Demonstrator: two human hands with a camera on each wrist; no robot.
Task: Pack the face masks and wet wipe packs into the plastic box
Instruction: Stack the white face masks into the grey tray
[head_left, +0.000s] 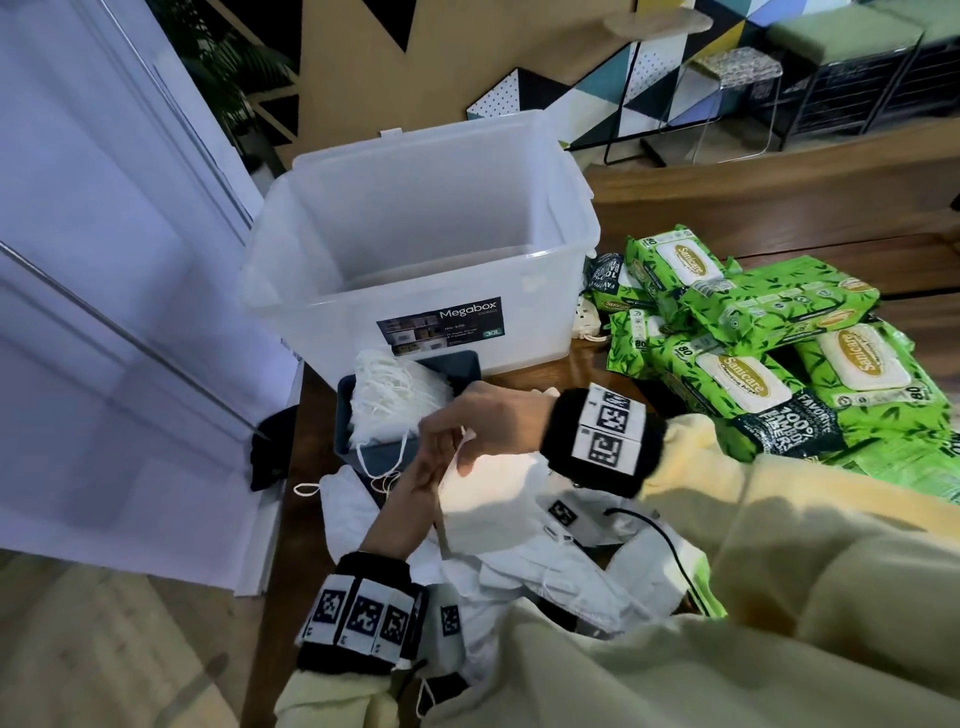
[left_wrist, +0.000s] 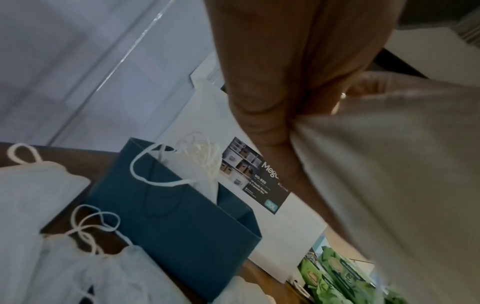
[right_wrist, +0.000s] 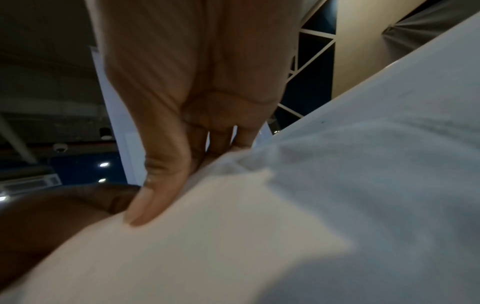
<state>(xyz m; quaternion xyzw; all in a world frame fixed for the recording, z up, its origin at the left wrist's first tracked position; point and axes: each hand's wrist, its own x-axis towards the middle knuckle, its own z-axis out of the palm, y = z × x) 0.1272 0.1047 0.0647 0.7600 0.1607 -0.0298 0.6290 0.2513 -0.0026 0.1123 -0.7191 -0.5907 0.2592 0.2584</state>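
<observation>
Holding a white face mask (head_left: 488, 499) between both hands, just in front of the little blue box (head_left: 379, 452), near the table's front edge. The left hand (head_left: 415, 483) comes up from below with fingers curled onto the mask's left edge, and in the left wrist view the fingers (left_wrist: 259, 115) are clearly bunched against the fabric. The right hand (head_left: 488, 421) reaches across from the right, thumb and fingers pinching the top of the same mask; the right wrist view shows the thumb (right_wrist: 153, 185) pressed flat on the white material.

More loose masks (head_left: 545, 577) lie in a messy heap under the arms, ear loops sticking out everywhere. The blue box has another bundle of masks (head_left: 395, 395) stuffed in it, standing up past the rim.

Right behind that sits the clear plastic box (head_left: 415, 291) with the Megabox label, lid off, and I can't make out anything much inside. The green wet wipe packs (head_left: 753, 332) are stacked in a pile on the wooden table (head_left: 779, 218) to the right of the plastic box, a couple touching its side.
</observation>
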